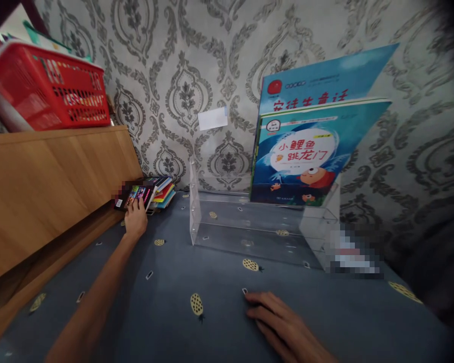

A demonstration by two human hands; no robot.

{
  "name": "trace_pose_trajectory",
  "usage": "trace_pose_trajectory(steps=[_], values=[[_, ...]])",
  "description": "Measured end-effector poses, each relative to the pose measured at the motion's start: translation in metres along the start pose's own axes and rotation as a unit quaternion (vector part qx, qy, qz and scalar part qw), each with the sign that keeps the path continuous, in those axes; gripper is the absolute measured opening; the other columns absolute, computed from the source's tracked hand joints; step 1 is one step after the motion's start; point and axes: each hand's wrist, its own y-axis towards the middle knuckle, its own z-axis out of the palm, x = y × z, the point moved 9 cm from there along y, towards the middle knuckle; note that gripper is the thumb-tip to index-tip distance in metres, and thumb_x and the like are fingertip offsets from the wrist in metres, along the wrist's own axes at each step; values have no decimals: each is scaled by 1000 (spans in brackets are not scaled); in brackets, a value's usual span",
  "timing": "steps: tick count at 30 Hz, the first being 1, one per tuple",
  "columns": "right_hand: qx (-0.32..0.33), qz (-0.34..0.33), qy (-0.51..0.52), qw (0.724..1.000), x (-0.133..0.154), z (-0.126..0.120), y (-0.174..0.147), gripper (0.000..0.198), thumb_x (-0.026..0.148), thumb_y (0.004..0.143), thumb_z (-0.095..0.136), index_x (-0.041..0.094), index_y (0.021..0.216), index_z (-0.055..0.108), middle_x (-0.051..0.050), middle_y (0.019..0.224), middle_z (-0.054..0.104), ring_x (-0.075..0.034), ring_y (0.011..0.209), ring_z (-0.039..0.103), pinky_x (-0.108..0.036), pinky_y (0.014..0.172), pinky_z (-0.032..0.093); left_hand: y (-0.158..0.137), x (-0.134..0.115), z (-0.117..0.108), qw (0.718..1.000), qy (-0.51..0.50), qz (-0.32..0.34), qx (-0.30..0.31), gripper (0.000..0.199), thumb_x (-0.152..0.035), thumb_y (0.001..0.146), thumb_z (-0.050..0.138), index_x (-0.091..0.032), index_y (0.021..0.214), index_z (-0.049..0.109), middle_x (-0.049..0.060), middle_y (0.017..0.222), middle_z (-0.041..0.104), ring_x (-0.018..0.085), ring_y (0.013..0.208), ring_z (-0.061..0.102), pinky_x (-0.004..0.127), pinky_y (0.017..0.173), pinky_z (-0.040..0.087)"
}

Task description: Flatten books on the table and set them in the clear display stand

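Note:
My left hand (136, 219) reaches out to a pile of books by the wooden panel. Its fingertips rest, slightly apart, on the dark cover of the top book (138, 194); the thumb cannot be made out. Under it, books with yellow, red and blue edges (165, 195) lie stacked unevenly. Near the front, my right hand (283, 322) lies on the blue cloth with its fingers stretched out, holding nothing. Beyond it stands a clear stepped acrylic rack (193, 206). A blue picture book with a fish (298, 161) leans upright on its right side, with a taller blue book (318, 80) behind.
A red plastic basket (70, 91) with things inside sits on the wooden cabinet (60, 171) at left. The cloth (166, 302) has a pineapple print. A white label (213, 119) shows before the patterned wall (181, 91). A blurred-out item (353, 254) lies right of the rack.

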Motion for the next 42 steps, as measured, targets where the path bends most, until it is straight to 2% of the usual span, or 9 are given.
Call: trace_pose_trajectory(steps=[6,10,16,29,34,38,42], values=[[16,15,-6,1000,0,0,1,27,30,100,53,29,122,69,-6,132,68,-22,124,64,-39,105,54,-14,-4,9,1000,-3,13,23,63,-10,90,44,-9,152,36,25,147,47,36,134,47,47,97,54],[37,17,15,999,0,3,3,28,30,101,50,29,122,68,-7,134,66,-23,127,62,-43,106,54,-32,-3,8,999,-12,21,44,60,-8,91,37,-8,151,37,25,145,47,34,134,47,45,99,54],[40,20,24,999,0,3,5,28,29,101,49,27,122,68,-9,133,66,-24,127,62,-46,108,52,-59,4,9,996,-27,12,87,60,-10,90,37,-8,150,34,27,142,48,35,124,57,46,91,58],[79,17,38,996,13,1,15,28,26,103,42,22,115,67,-11,129,66,-22,121,63,-44,107,52,-91,9,-6,990,-20,40,134,60,-9,89,36,-9,150,36,22,151,43,32,133,51,43,93,57],[71,6,40,997,20,-3,18,28,24,102,41,22,113,67,-11,128,67,-22,120,63,-45,105,52,-103,-4,-11,984,-11,91,154,57,-12,91,37,-12,148,42,21,148,48,34,128,55,46,93,56],[69,8,41,997,19,-3,18,28,23,102,41,22,112,67,-11,127,67,-22,118,64,-45,104,52,-114,-19,-13,972,-12,155,179,51,-12,93,38,-18,141,53,17,141,57,31,125,58,46,100,50],[79,6,40,996,19,-2,18,27,23,102,42,23,114,66,-10,129,66,-22,121,62,-45,105,52,-119,-20,-13,957,-17,193,215,52,-12,91,43,-22,140,55,15,141,58,30,128,57,44,104,47]])
